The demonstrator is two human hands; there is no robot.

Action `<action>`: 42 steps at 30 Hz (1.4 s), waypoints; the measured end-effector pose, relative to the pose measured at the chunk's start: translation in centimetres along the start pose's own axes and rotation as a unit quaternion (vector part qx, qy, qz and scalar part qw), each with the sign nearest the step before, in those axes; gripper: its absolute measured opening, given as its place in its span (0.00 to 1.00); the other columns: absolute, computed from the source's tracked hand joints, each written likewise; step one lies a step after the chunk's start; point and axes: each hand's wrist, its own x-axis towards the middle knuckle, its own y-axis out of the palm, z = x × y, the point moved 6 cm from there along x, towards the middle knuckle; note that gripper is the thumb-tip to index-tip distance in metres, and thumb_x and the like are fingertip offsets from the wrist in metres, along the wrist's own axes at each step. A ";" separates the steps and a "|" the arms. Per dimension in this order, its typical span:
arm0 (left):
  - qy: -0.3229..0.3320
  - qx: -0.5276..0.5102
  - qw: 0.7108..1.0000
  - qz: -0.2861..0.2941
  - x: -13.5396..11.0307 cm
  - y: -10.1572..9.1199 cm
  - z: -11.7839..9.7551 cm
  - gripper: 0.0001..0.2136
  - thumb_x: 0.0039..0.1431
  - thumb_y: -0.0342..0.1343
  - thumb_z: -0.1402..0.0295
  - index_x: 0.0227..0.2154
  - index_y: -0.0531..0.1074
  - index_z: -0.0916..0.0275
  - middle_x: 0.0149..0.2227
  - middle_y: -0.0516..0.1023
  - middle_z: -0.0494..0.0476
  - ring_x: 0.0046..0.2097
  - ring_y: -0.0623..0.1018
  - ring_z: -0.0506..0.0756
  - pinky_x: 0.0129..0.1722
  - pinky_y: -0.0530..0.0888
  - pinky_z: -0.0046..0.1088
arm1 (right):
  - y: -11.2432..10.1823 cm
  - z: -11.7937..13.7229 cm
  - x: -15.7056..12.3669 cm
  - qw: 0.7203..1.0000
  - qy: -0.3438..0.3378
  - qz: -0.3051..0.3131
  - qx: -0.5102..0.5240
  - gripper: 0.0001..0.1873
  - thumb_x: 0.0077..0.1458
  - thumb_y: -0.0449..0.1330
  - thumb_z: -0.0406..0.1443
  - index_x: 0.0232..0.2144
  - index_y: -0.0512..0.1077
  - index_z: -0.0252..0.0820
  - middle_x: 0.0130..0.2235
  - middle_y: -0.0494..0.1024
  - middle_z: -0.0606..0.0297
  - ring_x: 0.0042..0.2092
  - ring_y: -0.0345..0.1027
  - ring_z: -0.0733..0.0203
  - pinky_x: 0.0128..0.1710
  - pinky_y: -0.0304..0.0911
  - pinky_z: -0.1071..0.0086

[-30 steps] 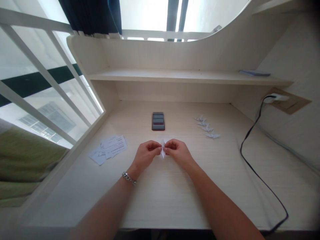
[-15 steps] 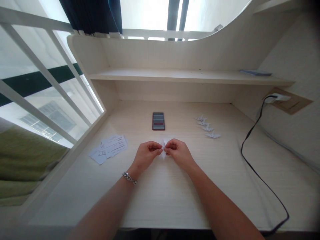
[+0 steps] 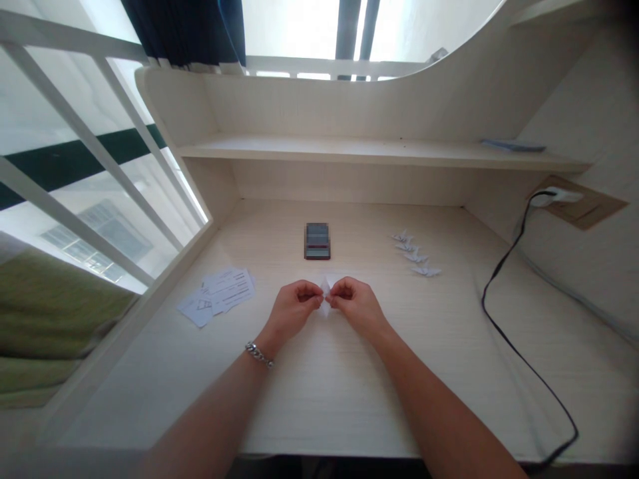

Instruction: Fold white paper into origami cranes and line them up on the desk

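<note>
At a pale desk (image 3: 324, 406), little has shifted in the past second, suggesting slow, fine work: the left hand (image 3: 294, 305) and right hand (image 3: 358, 305) stay tightly pinched on a small white paper (image 3: 326, 309) between their fingertips, with folded papers (image 3: 415, 258) lying beyond and rightward.

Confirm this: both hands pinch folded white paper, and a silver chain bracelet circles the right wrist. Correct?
The head view shows the silver chain bracelet on the left wrist, not the right; the left hand and right hand do pinch the folded white paper.
</note>
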 end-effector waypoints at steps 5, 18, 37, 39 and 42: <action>-0.008 -0.002 1.000 0.003 -0.1 0.1 -0.1 0.05 0.42 0.59 0.73 0.26 0.72 0.66 0.26 0.75 0.53 0.28 0.73 0.49 0.31 0.69 0.24 | 0.0 0.0 0.0 1.000 0.002 0.001 0.009 0.06 0.40 0.62 0.33 0.23 0.67 0.40 0.23 0.71 0.68 0.25 0.65 0.64 0.27 0.62 0.70; 0.045 -0.029 0.998 -0.042 -0.2 -0.1 -0.8 0.10 0.43 0.59 0.73 0.28 0.62 0.63 0.27 0.71 0.50 0.29 0.72 0.48 0.30 0.69 0.23 | 0.3 -0.3 0.1 0.995 0.015 -0.017 0.102 0.13 0.39 0.64 0.38 0.27 0.65 0.40 0.25 0.71 0.67 0.27 0.66 0.64 0.28 0.64 0.69; 0.030 -0.023 0.998 -0.057 -0.3 0.0 -0.8 0.11 0.42 0.59 0.73 0.29 0.63 0.63 0.27 0.71 0.50 0.30 0.73 0.49 0.31 0.69 0.24 | 0.3 0.2 -0.2 0.999 -0.029 -0.026 0.011 0.08 0.44 0.59 0.35 0.28 0.63 0.41 0.27 0.69 0.68 0.29 0.64 0.65 0.29 0.60 0.71; 0.031 -0.022 0.998 -0.056 -0.3 0.0 -0.7 0.11 0.43 0.59 0.73 0.29 0.62 0.62 0.27 0.72 0.50 0.30 0.73 0.49 0.31 0.69 0.24 | 0.4 0.0 -0.1 0.999 -0.025 -0.019 0.017 0.09 0.44 0.58 0.35 0.30 0.64 0.41 0.28 0.69 0.67 0.30 0.64 0.64 0.30 0.60 0.71; 0.035 -0.025 0.998 -0.052 -0.4 0.1 -0.8 0.11 0.43 0.59 0.73 0.28 0.61 0.62 0.26 0.72 0.50 0.29 0.73 0.48 0.30 0.69 0.23 | 0.5 0.0 -0.2 0.999 -0.029 -0.013 0.021 0.09 0.44 0.58 0.35 0.31 0.64 0.41 0.28 0.69 0.67 0.30 0.64 0.64 0.29 0.60 0.71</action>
